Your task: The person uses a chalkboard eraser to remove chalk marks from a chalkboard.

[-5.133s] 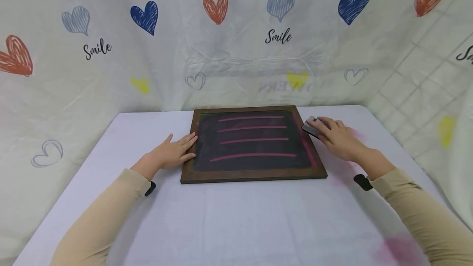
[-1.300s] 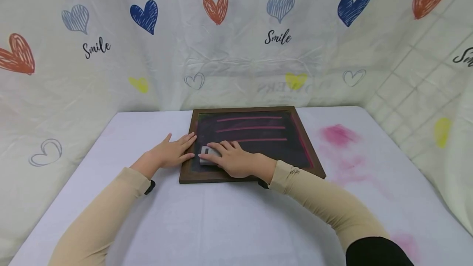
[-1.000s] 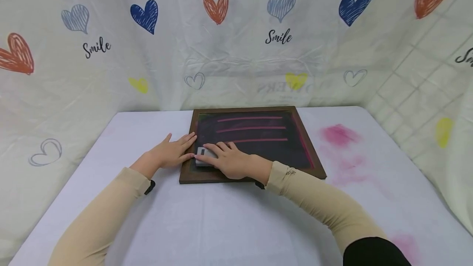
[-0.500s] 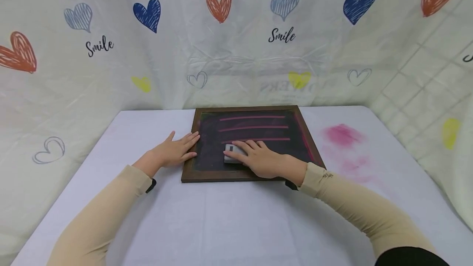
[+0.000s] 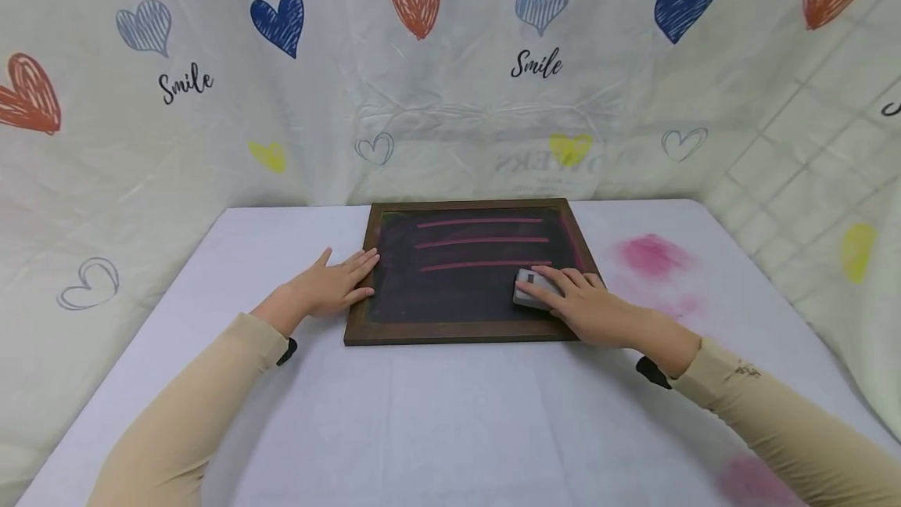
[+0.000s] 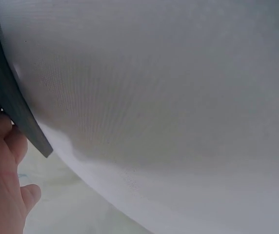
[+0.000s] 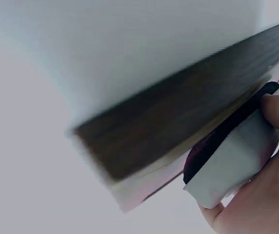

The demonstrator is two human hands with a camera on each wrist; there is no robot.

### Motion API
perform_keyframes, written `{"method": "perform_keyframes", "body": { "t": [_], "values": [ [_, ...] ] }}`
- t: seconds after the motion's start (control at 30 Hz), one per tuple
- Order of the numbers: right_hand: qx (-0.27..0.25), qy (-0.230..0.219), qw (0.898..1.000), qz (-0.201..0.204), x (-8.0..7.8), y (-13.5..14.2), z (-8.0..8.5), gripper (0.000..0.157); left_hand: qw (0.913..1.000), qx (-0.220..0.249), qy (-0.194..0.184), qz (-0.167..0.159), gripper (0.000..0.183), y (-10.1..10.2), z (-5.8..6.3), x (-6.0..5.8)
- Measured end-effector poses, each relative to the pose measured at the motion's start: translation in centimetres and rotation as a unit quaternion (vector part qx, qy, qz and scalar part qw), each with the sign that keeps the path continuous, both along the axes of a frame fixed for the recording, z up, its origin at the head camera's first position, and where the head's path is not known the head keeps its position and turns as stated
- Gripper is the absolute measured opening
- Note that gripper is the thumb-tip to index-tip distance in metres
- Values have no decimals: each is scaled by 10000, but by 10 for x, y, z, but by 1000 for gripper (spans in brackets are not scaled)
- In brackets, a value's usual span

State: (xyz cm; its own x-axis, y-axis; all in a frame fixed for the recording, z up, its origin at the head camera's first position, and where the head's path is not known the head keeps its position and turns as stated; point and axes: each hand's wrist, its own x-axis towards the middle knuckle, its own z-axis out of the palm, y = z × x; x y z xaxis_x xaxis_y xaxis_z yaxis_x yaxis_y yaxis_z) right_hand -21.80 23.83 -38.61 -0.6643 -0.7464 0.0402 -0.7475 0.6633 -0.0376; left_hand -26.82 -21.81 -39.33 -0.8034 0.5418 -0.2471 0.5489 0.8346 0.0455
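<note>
A wood-framed chalkboard (image 5: 450, 300) lies on the white-covered table, with three pink chalk lines across its upper part. My right hand (image 5: 594, 311) grips a grey chalkboard eraser (image 5: 531, 288) at the lower right of the black surface, just below the right end of the lowest line. The right wrist view shows the eraser (image 7: 237, 151) between thumb and fingers, its dark felt pad facing the board beside the frame (image 7: 178, 107). With fingers spread straight, my left hand (image 5: 325, 288) rests on the frame's left edge; its fingers (image 6: 15, 144) also show at the frame in the left wrist view.
Pink chalk dust smudges (image 5: 655, 255) mark the tablecloth right of the board, with another smudge (image 5: 756, 480) nearer the front right. A white curtain (image 5: 450, 84) printed with hearts hangs behind the table and along both sides.
My right hand brought the eraser from beside the board to its lower left, then slid it right across the board. The lowest of several pink lines is gone. My left hand stays put.
</note>
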Motion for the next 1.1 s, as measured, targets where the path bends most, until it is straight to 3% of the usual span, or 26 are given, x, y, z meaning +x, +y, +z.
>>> {"method": "perform_keyframes", "body": {
  "t": [0.23, 0.43, 0.63, 0.9, 1.1],
  "values": [
    [-179, 44, 9998, 22, 2, 25, -3, 71, 10000, 51, -3, 29, 72, 0, 2, 1],
    [-167, -153, 9996, 142, -5, 14, -4, 69, 10000, 15, 50, -11, 72, 1, 4, 0],
    [-49, -392, 9983, 439, -17, -28, -3, 63, 10000, -12, 66, -37, 72, 2, 4, -1],
    [482, -717, 9923, 892, -25, -108, 1, 62, 10000, -52, 50, -25, 72, 2, 2, -1],
    [782, -430, 9910, 994, -15, -167, 1, 63, 10000, -58, 66, 44, 72, 2, 1, 2]
  ]
}}
